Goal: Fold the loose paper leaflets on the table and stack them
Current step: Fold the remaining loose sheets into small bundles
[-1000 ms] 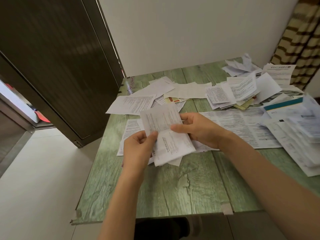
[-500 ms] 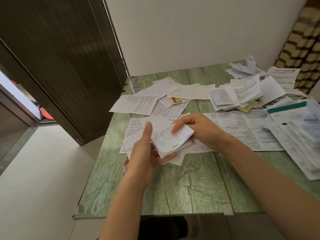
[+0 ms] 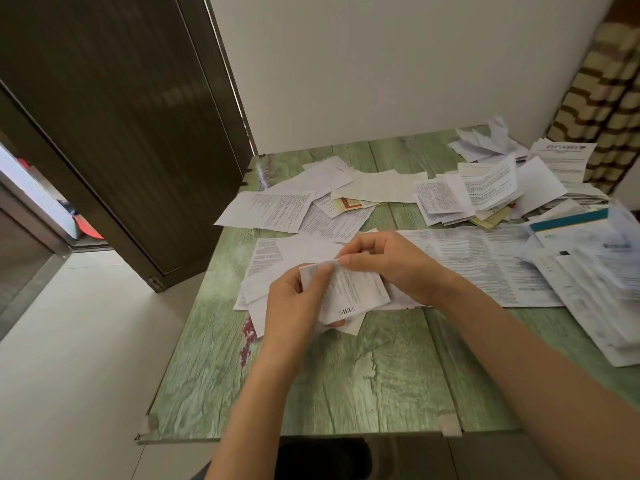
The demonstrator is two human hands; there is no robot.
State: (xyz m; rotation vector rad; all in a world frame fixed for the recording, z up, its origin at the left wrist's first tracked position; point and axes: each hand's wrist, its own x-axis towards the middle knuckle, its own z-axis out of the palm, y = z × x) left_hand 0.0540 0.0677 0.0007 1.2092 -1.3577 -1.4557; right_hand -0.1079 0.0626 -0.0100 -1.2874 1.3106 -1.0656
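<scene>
Green wooden table (image 3: 363, 386) strewn with paper leaflets (image 3: 273, 211).

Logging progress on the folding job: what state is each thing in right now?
Leaflet, folded, held in both hands.
Left hand, pinching the leaflet's top edge.
Right hand, pinching the same edge.
Long sheet, unfolded, flat on the table.
Far sheets, loose, scattered, overlapping.
Door, open.

Both bare forearms stretched forward from below, left hand (image 3: 296, 306) back to camera, thumb and fingers pinching a leaflet (image 3: 356, 292), right hand (image 3: 388, 265) curled, fingertips pinching its top edge, hands nearly touching
</scene>
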